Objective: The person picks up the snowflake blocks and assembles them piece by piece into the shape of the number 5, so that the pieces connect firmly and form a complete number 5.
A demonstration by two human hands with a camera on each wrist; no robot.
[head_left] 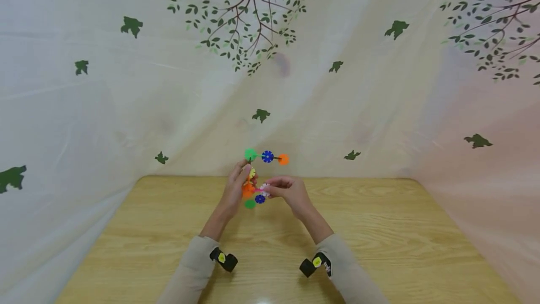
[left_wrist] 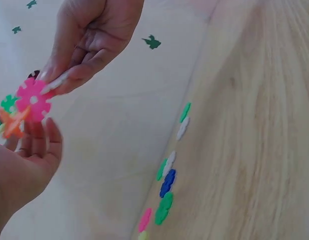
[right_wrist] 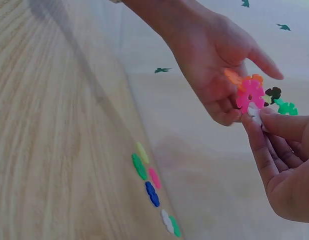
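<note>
My left hand (head_left: 231,192) holds a chain of joined plastic snowflake discs up over the table's back part. From its grip rise a yellow disc (head_left: 252,173) and a green disc (head_left: 251,155), with a blue disc (head_left: 267,156) and an orange disc (head_left: 283,159) reaching to the right. A lower orange disc (head_left: 248,190) sits by the left fingers, next to a pink disc (left_wrist: 33,100). Thumb and fingertips of my right hand (head_left: 295,195) pinch a white disc (right_wrist: 254,115) against the pink one's edge. Whether their slots are fully joined cannot be told.
Loose discs lie near the wooden table's (head_left: 168,229) back edge, among them a blue disc (left_wrist: 167,183), a green disc (left_wrist: 164,208) and a pink disc (right_wrist: 154,178). Behind the table hangs a pale cloth (head_left: 190,121) with printed leaves.
</note>
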